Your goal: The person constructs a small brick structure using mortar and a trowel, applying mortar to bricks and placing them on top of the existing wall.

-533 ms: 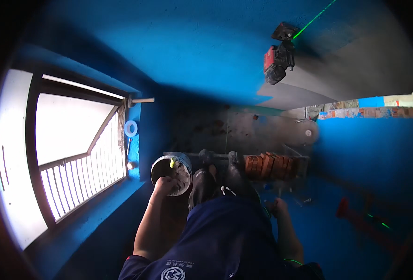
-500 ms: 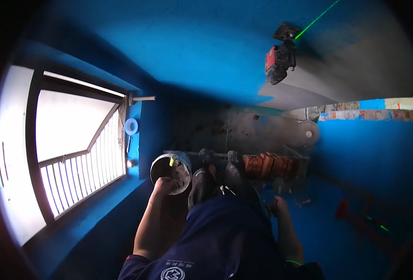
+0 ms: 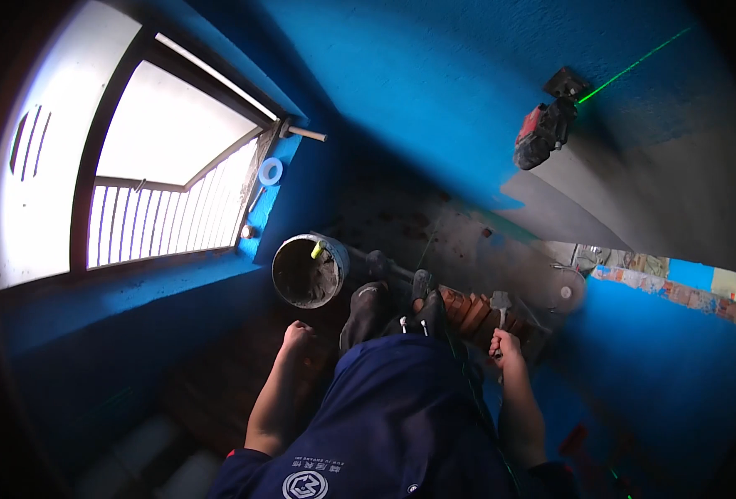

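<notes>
Room: Blue-painted walls [image 3: 401, 91] enclose a dim work area, lit by a barred window [image 3: 168, 133] at left, with a roll of tape [image 3: 271, 172] on the sill beside it.
Wall device: A red-and-black unit [image 3: 541, 133] sits near a thin green line [image 3: 630, 66], close to a grey stretch of wall [image 3: 605, 195].
Bucket: Standing on the floor, ahead and to the left of the worker's legs, it [image 3: 281, 274] holds grey mix [image 3: 322, 279] and an object with a yellow-green end [image 3: 317, 249].
Left hand: Fingers curled near the bucket's lower side, apart from it — the hand [image 3: 299, 335] shows nothing held, though whether the grip is fully closed cannot be told.
Right hand: The grip of this hand [image 3: 508, 343] is closed around the handle of a grey-headed tool [image 3: 501, 301], its head raised in front of the bricks; trowel or hammer is too small to tell.
Bricks: Reddish pieces [image 3: 470, 314] stand in a row beside the right foot, partly behind the tool.
Progress: Work appears under way — mix is in the bucket and the tool in hand, while mix and loose bricks both remain; how much is finished cannot be judged.
</notes>
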The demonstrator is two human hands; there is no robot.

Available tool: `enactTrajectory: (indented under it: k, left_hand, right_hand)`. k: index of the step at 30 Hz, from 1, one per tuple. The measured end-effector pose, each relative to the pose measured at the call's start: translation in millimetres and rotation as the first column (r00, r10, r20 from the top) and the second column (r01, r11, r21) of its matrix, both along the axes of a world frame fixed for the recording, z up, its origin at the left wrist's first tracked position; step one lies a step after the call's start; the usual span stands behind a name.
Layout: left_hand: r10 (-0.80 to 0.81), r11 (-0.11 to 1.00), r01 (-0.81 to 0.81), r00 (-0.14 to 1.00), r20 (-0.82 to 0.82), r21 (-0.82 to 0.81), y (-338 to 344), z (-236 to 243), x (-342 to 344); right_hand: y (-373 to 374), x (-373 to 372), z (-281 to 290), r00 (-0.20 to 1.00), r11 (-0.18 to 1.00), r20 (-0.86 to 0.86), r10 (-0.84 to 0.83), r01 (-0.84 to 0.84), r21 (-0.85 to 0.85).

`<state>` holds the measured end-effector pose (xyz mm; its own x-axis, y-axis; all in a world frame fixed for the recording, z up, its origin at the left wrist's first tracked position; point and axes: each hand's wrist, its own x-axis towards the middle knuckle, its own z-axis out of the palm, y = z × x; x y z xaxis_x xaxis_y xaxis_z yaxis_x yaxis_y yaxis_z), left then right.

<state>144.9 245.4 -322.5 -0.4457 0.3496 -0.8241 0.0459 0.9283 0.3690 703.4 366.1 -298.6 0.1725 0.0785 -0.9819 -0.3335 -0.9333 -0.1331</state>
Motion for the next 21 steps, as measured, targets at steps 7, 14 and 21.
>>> enactTrajectory:
  k: [7, 14, 21]
  left_hand:
    - [0.167, 0.982, -0.176, 0.979, 0.12, 0.069, 12.9, 66.8, 79.2]
    - [0.222, 0.972, -0.23, 0.967, 0.126, 0.048, -30.4, 52.1, 91.8]
    - [0.33, 0.944, -0.329, 0.942, 0.069, -0.023, -52.4, 82.5, 98.3]
  right_hand:
    - [6.8, 44.5, -31.9, 0.981, 0.98, -0.034, 0.192, -0.193, -0.038]
    - [7.1, 62.6, -73.1, 0.942, 0.942, 0.001, 0.335, -0.335, -0.008]
    - [39.4, 26.3, -89.2, 0.866, 0.868, -0.063, 0.496, -0.491, 0.078]
